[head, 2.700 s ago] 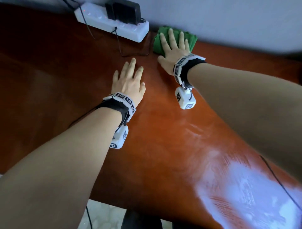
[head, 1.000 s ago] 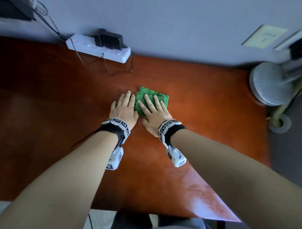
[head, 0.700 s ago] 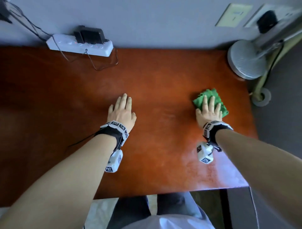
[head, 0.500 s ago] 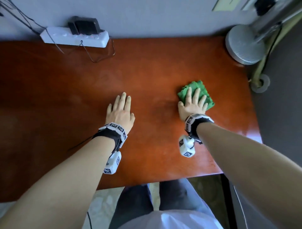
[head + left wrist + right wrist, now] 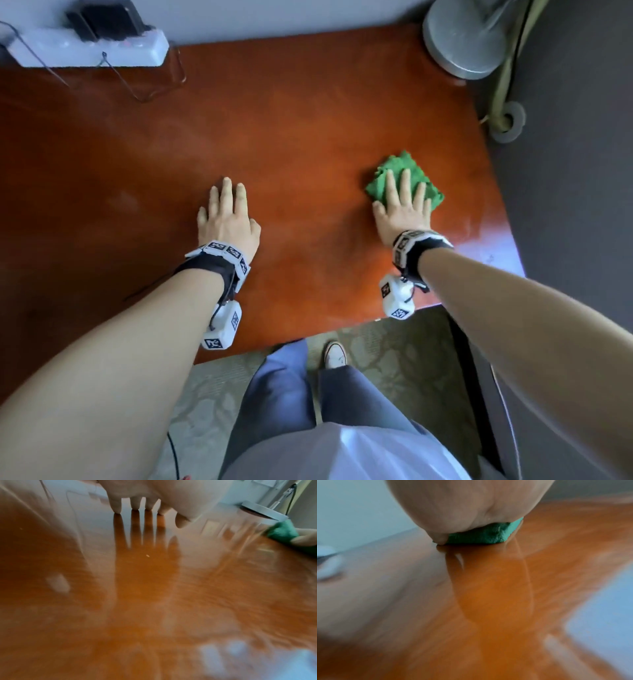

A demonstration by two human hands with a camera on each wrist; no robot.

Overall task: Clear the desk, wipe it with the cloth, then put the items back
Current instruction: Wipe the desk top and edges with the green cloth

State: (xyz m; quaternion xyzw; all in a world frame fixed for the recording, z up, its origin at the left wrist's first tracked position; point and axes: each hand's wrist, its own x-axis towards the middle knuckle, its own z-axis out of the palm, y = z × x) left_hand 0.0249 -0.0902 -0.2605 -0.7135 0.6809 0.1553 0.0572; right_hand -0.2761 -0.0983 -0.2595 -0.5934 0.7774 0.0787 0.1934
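The green cloth (image 5: pixel 404 181) was found near the right edge of the desk (image 5: pixel 308 137), pressed flat beneath the right hand (image 5: pixel 402 209), fingers straight and spread. The left hand (image 5: pixel 227 219) was laid flat on bare wood, fingers extended, nothing held.

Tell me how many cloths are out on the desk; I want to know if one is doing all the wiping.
1. The green cloth lies near the desk's right edge, pressed flat under the right hand. No other cloth shows in any view.
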